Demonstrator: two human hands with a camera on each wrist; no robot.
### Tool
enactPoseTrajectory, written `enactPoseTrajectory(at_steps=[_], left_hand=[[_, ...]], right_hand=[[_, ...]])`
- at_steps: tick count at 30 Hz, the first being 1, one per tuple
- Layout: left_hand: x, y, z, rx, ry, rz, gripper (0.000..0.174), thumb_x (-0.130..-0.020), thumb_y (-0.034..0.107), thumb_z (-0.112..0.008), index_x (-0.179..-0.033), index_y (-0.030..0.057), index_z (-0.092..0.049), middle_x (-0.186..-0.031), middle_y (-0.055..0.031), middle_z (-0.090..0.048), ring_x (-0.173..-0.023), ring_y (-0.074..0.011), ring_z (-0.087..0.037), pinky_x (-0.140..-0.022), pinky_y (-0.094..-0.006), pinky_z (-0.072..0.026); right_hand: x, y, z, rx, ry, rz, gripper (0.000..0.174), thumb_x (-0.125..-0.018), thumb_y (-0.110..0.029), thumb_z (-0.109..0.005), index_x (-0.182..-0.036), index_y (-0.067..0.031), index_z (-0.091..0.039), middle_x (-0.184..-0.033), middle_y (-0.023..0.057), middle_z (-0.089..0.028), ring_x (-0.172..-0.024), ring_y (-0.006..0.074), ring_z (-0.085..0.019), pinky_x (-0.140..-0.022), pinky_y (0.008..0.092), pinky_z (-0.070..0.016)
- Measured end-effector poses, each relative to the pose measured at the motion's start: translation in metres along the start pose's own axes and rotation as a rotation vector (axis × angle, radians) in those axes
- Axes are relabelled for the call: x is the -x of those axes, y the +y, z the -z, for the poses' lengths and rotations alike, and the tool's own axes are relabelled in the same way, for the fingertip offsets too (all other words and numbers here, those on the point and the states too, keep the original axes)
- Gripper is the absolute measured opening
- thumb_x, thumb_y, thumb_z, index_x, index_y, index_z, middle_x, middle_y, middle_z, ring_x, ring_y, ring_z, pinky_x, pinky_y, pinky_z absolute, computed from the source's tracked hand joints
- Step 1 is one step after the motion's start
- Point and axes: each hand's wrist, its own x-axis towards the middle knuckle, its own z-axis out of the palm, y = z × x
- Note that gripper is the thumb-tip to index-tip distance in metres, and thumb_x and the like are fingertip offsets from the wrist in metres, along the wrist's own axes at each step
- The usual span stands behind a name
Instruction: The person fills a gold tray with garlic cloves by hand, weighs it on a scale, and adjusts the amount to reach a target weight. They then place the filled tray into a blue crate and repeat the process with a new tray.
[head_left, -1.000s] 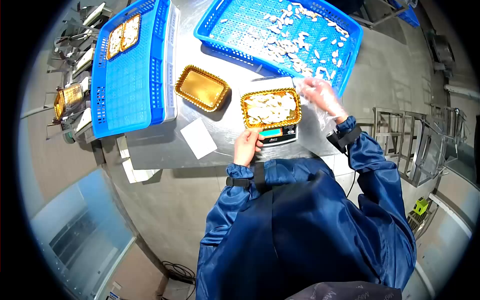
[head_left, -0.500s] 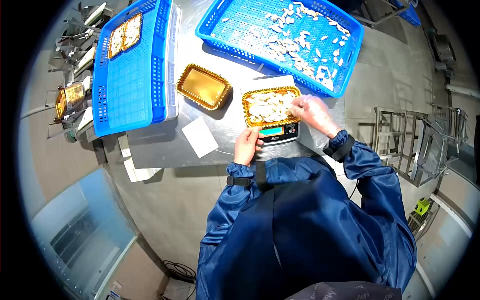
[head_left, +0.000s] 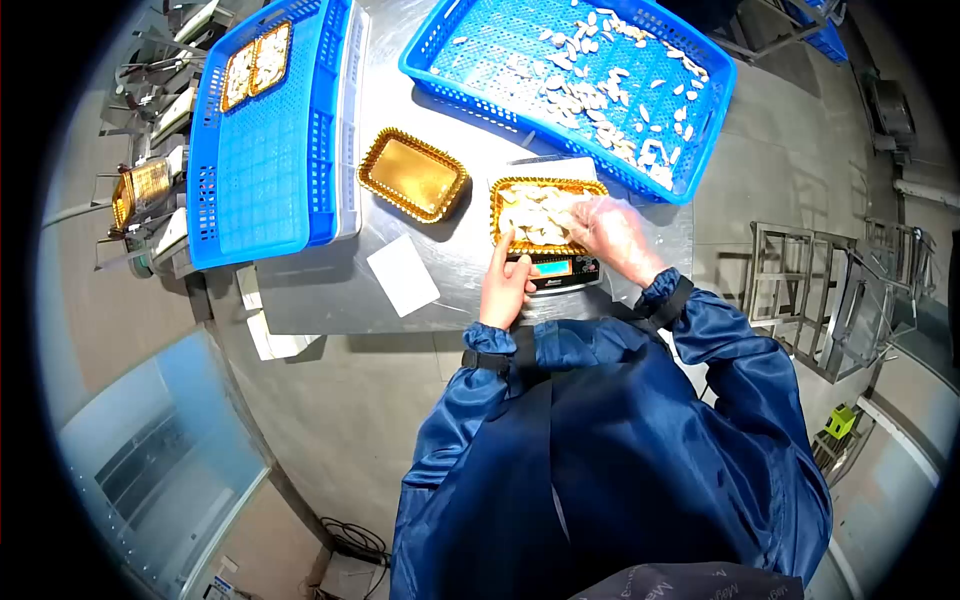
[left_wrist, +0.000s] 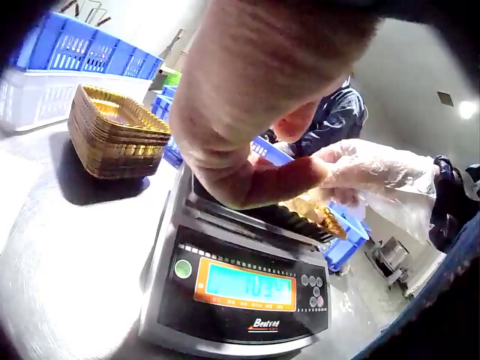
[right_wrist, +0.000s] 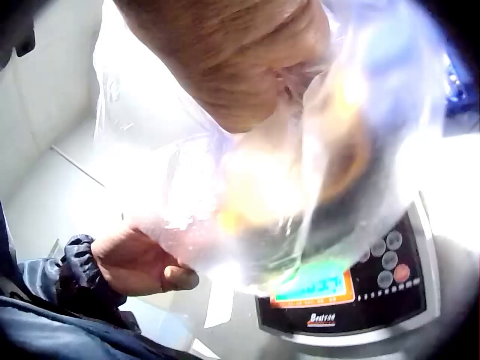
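Touching foil tray [head_left: 548, 184] with left hand [head_left: 505, 287], fingers straight; reaching among pieces [head_left: 533, 214] with gloved right hand [head_left: 612, 230], grasp unclear; best pressing lightly, sparing digital scale [head_left: 553, 270] reading.

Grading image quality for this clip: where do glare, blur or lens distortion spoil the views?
Head view: strong fisheye bend and dark corners, yet the gold tray reads clearly. Left wrist view: the left hand looms soft and out of focus, and the display of the scale is washed out, digits unclear. Right wrist view: glare through the clear glove on the right hand blows out the centre.
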Motion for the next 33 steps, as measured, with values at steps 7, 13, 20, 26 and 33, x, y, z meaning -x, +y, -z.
enactPoseTrajectory(at_steps=[7, 13, 20, 26, 33], left_hand=[[-0.006, 0.003, -0.018, -0.232, -0.098, -0.055, 0.057, -0.093, 0.017, -0.052, -0.146, 0.0177, -0.028, -0.077, -0.0005, -0.061, -0.059, -0.0052, -0.052, -0.05, -0.022, -0.0421], [-0.009, 0.002, -0.005, -0.121, -0.033, -0.026, 0.063, -0.093, 0.018, -0.053, -0.148, 0.017, -0.022, -0.077, -0.0041, -0.063, -0.059, -0.0093, -0.057, -0.05, -0.0223, -0.0462], [-0.007, 0.004, -0.006, 0.074, 0.054, -0.077, 0.04, -0.094, 0.018, -0.051, -0.132, 0.0072, -0.044, -0.086, -0.0035, -0.065, -0.066, -0.0063, -0.056, -0.051, -0.0194, -0.0448], [-0.002, 0.0, 0.013, 0.122, 0.125, -0.061, 0.028, -0.097, 0.022, -0.049, -0.116, 0.0024, -0.056, -0.088, -0.0039, -0.064, -0.07, -0.0064, -0.056, -0.056, -0.0193, -0.0443], [-0.006, -0.005, 0.024, 0.204, 0.301, -0.12, 0.027, -0.093, 0.011, -0.05, -0.119, 0.0064, -0.054, -0.081, -0.0017, -0.059, -0.064, -0.0049, -0.051, -0.048, -0.0182, -0.0419]], right_hand=[[-0.021, -0.015, -0.015, 0.256, 0.195, 0.045, 0.025, -0.081, -0.031, -0.061, -0.085, -0.0068, -0.064, -0.078, 0.0131, -0.061, -0.074, 0.032, -0.061, -0.066, 0.0418, -0.0474], [-0.017, -0.006, 0.014, -0.132, 0.185, 0.003, 0.02, -0.082, -0.025, -0.059, -0.075, -0.0073, -0.064, -0.069, 0.0172, -0.058, -0.07, 0.0329, -0.059, -0.062, 0.0424, -0.0465], [-0.023, -0.026, -0.005, 0.053, 0.182, 0.107, 0.019, -0.075, -0.026, -0.065, -0.083, -0.0082, -0.067, -0.074, 0.0147, -0.062, -0.072, 0.0315, -0.063, -0.065, 0.0426, -0.0497], [-0.021, -0.012, 0.021, -0.309, 0.103, -0.037, 0.027, -0.081, -0.026, -0.067, -0.093, -0.0011, -0.066, -0.09, 0.0138, -0.066, -0.082, 0.0286, -0.063, -0.072, 0.0385, -0.0491], [-0.044, 0.053, 0.056, -0.768, 0.315, -0.458, 0.041, -0.086, -0.032, -0.059, -0.108, 0.0025, -0.063, -0.091, 0.0127, -0.068, -0.074, 0.0168, -0.064, -0.069, 0.0299, -0.0503]])
